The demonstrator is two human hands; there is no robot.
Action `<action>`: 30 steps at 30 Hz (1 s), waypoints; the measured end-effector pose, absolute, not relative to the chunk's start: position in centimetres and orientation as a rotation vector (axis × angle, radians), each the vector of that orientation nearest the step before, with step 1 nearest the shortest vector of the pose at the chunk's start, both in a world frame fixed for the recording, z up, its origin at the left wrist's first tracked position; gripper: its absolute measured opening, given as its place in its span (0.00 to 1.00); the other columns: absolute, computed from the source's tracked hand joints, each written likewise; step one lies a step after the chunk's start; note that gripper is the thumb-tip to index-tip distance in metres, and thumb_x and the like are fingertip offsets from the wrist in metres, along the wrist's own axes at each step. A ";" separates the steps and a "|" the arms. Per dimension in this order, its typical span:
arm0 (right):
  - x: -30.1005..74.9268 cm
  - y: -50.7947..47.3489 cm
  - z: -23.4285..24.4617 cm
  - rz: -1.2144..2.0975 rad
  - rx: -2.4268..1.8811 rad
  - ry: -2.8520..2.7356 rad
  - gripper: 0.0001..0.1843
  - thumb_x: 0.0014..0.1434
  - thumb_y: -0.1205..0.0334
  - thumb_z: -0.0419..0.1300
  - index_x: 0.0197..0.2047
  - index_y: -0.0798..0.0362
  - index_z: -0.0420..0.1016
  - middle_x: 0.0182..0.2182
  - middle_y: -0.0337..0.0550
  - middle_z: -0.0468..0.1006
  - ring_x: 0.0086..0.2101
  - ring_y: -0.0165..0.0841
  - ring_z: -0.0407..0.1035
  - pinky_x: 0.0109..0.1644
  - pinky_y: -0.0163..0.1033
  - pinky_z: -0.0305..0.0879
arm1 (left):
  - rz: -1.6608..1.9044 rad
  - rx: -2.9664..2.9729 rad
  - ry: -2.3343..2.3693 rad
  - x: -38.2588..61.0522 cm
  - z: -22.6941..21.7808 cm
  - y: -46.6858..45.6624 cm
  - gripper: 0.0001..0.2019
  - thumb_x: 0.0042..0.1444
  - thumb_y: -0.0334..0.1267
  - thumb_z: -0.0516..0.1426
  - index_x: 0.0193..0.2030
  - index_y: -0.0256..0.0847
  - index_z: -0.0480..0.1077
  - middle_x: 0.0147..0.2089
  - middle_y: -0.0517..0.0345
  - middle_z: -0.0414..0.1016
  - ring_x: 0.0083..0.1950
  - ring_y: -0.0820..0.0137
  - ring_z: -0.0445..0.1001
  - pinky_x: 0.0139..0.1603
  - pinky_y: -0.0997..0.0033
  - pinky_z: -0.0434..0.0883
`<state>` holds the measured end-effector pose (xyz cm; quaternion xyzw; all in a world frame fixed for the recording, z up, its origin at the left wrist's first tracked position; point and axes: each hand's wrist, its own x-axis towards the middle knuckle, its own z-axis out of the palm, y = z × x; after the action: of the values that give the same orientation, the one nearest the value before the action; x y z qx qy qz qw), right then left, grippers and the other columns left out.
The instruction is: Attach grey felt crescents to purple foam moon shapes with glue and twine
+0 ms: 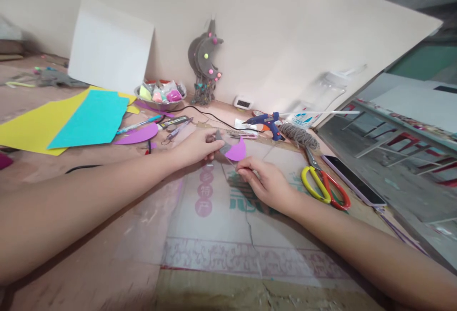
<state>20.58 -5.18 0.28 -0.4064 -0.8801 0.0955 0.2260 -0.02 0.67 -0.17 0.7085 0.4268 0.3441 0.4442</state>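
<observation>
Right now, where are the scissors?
In the head view, the scissors lie on the table at the right, just beyond the right hand, between it and a phone.

A plain cream wall (285, 25) fills the top of the frame, evenly and softly lit. Below it runs a worn brown table (89, 254) under a flattened cardboard sheet (221, 235). At far right, a window (410, 125) shows red-framed furniture outside.
</observation>
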 end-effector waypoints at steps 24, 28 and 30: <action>21.2 -3.9 0.5 0.616 -1.038 -1.973 0.08 0.64 0.58 0.49 0.35 0.51 0.63 0.23 0.34 0.65 0.25 0.27 0.62 0.32 0.35 0.60 | 0.773 2.224 0.891 0.4 -0.6 -0.4 0.14 0.50 0.40 0.59 0.43 0.38 0.69 0.30 0.62 0.66 0.31 0.74 0.66 0.32 0.74 0.63; 21.2 -3.9 0.5 0.615 -1.039 -1.977 0.08 0.64 0.59 0.49 0.34 0.51 0.63 0.23 0.35 0.66 0.25 0.27 0.62 0.32 0.35 0.60 | 0.797 2.251 0.883 0.4 -0.8 -0.3 0.13 0.50 0.40 0.58 0.42 0.38 0.69 0.30 0.61 0.66 0.30 0.74 0.65 0.31 0.74 0.63; 21.2 -3.9 0.5 0.613 -1.048 -1.979 0.08 0.64 0.58 0.49 0.34 0.51 0.63 0.23 0.35 0.65 0.25 0.27 0.62 0.32 0.35 0.60 | 0.803 2.259 0.884 0.4 -0.9 -0.3 0.13 0.50 0.41 0.58 0.42 0.39 0.70 0.29 0.61 0.66 0.30 0.74 0.65 0.31 0.74 0.62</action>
<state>21.16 -3.89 0.50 -0.4141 -0.7817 0.2421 0.3986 0.36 -0.27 -0.92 0.8463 0.3314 0.3007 0.2891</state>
